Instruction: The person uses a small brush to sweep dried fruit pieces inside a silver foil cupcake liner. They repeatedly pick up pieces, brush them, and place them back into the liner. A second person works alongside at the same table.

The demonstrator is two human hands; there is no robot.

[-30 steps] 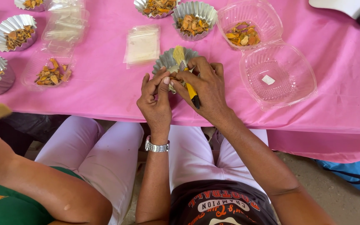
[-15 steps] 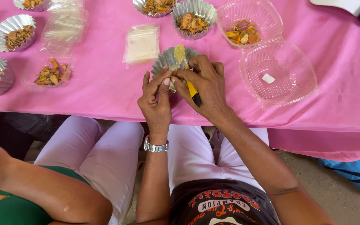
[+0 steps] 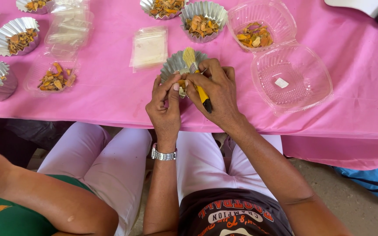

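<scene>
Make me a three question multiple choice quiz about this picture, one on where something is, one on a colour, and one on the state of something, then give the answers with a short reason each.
1. Where does the small brush sit?
A. In the right hand
B. Flat on the tablecloth
C. Inside the clear clamshell box

2. What colour is the tablecloth?
A. Blue
B. Pink
C. White

3. What state is the clear clamshell box in?
A. Shut tight
B. Open, both halves flat
C. Stacked under foil cups

Answers:
1 A: the right hand's fingers wrap the brush's yellow handle, bristles over the foil cup, near the left hand.
2 B: pink cloth covers the whole table.
3 B: both halves lie side by side, one holding orange pieces.
</scene>
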